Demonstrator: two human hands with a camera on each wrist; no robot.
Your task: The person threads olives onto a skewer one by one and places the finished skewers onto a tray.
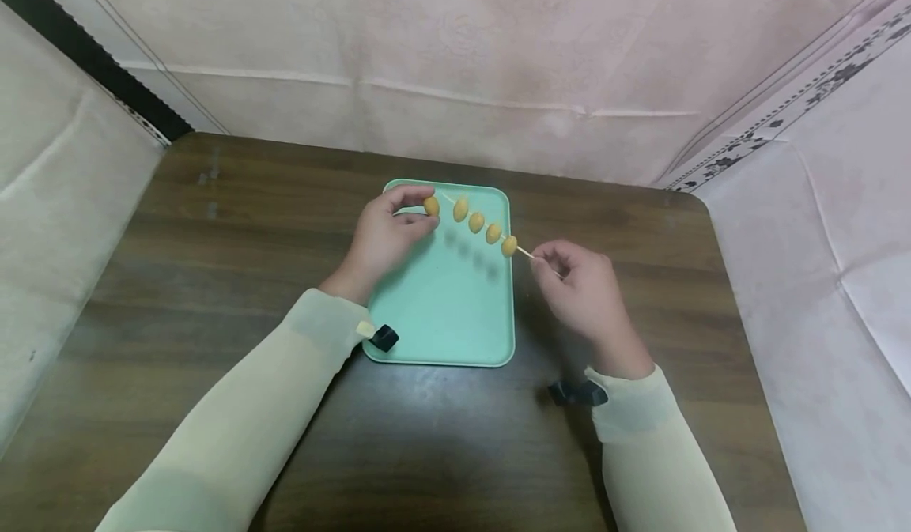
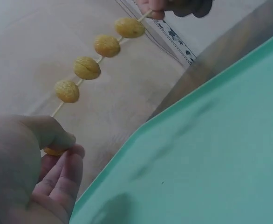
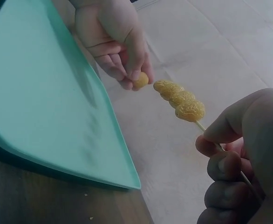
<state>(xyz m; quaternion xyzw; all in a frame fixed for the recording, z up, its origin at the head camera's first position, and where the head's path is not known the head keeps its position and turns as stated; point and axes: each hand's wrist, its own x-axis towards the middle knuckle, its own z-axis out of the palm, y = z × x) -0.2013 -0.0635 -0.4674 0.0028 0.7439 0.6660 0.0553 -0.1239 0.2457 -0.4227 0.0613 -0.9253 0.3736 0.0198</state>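
A thin wooden skewer (image 1: 525, 253) carries several wrinkled, yellow-brown oval balls (image 1: 493, 233), spaced apart along it. My right hand (image 1: 587, 291) grips the bare lower end of the skewer between thumb and fingers, as the right wrist view shows. The skewer slants up and leftward above a mint-green tray (image 1: 434, 318). My left hand (image 1: 384, 235) pinches one more such ball (image 3: 141, 80) between thumb and fingertips, close to the skewer's far end. In the left wrist view that ball is mostly hidden by the thumb.
The tray lies on a dark wooden table (image 1: 235, 279), and the balls cast shadows on it. Pale cloth (image 1: 427, 66) hangs behind the table and at both sides. A small black strap piece (image 1: 578, 394) sits by the right cuff, another by the left.
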